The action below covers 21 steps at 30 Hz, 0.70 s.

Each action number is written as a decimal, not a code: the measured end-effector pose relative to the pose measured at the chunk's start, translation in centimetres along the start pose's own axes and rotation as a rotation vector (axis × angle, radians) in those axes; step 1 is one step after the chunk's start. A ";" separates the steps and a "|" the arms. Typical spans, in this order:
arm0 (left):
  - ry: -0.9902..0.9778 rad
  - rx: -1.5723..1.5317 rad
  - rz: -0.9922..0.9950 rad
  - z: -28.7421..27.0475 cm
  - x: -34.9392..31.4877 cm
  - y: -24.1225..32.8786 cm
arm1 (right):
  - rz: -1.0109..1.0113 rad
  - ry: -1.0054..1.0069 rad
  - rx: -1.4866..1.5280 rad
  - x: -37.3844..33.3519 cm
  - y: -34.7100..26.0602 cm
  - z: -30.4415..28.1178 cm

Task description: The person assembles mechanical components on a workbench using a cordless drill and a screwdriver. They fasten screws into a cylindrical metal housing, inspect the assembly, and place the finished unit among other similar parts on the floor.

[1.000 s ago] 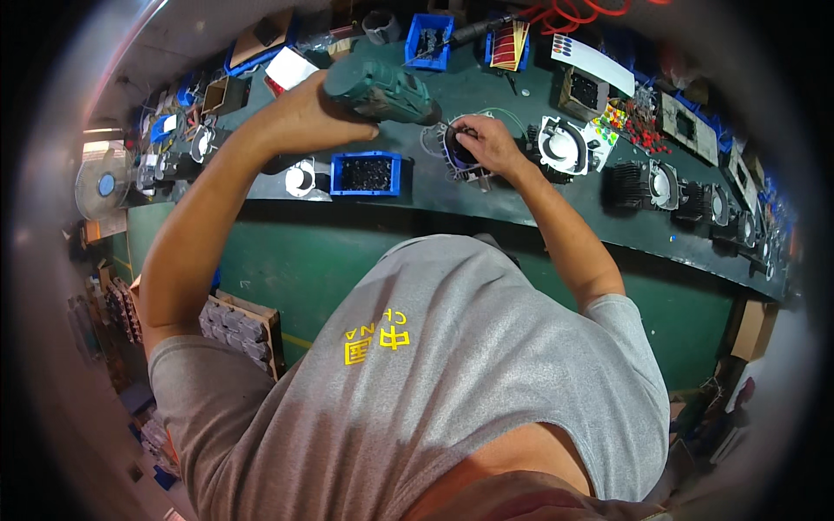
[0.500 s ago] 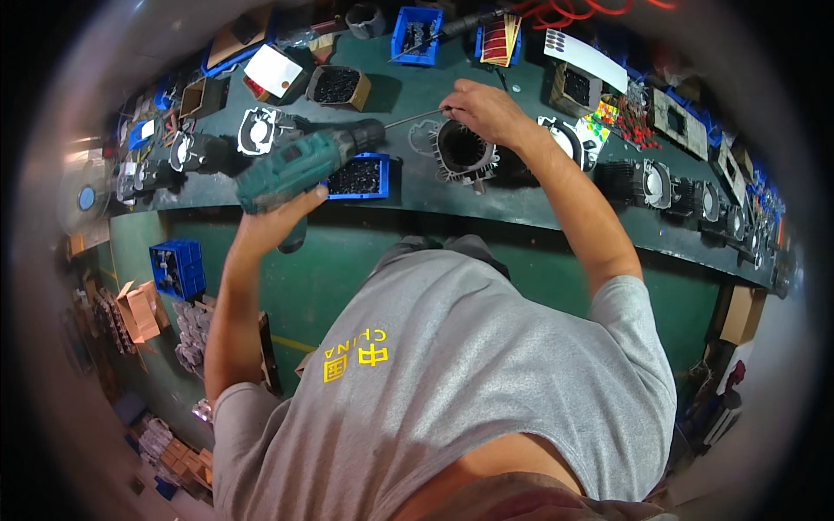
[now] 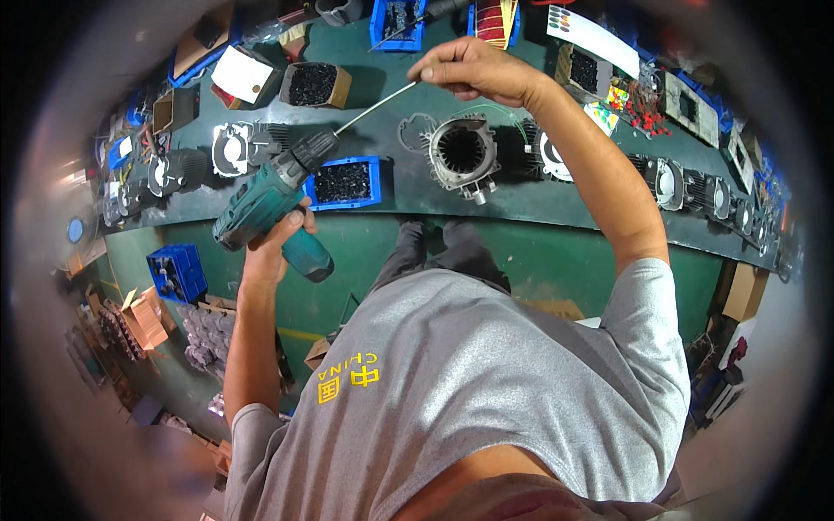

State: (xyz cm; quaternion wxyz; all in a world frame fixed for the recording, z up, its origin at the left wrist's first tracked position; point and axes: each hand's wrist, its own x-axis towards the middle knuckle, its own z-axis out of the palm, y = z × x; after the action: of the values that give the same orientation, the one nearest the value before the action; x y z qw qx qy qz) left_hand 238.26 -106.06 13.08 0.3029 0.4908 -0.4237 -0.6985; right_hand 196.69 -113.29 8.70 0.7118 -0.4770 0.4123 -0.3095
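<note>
My left hand (image 3: 276, 236) is wrapped round the grip of a teal and black cordless drill (image 3: 261, 201). From its chuck a long thin bit (image 3: 375, 108) slants up to the right. At the bit's far end, the fingers of my right hand (image 3: 476, 69) are pinched; a small dark bit shows there, too small to name. Below my right hand, an open round metal housing with fins (image 3: 460, 158) stands on the bench, its dark bore facing up. A flat grey gasket (image 3: 415, 132) lies beside its left rim. Near the drill sits a blue bin of small black parts (image 3: 344, 182).
Finned motor housings (image 3: 239, 148) line the bench (image 3: 391, 195) on the left, more (image 3: 669, 184) on the right. Behind are a carton of black screws (image 3: 314, 85), a blue bin (image 3: 398, 26) and a hanging tool (image 3: 439, 10). A blue crate (image 3: 176, 271) stands on the floor at left.
The drill has come down and left, and its bit tilts more steeply. My right hand has moved up and left with its fingers still at the bit's tip. The whole view has shifted slightly.
</note>
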 end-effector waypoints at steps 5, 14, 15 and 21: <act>-0.088 -0.091 -0.078 1.2 2.3 -0.5 | -0.010 0.104 0.110 1.1 1.0 -0.2; 0.077 -0.278 -0.262 -0.8 2.9 -2.4 | 0.022 0.437 -0.242 1.3 4.9 -8.7; 0.104 -0.250 -0.270 -1.3 2.8 -3.0 | 0.068 0.404 -0.247 2.0 6.1 -8.8; 0.216 -0.178 -0.280 -0.4 1.5 -5.8 | 0.276 0.334 -0.659 7.9 11.7 -7.8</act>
State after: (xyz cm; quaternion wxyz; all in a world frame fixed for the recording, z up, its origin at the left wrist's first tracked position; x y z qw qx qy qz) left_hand 238.04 -104.82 7.24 0.2888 0.5884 -0.2531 -0.7116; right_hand 194.05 -119.04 -6.17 0.4784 -0.5631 0.6601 -0.1351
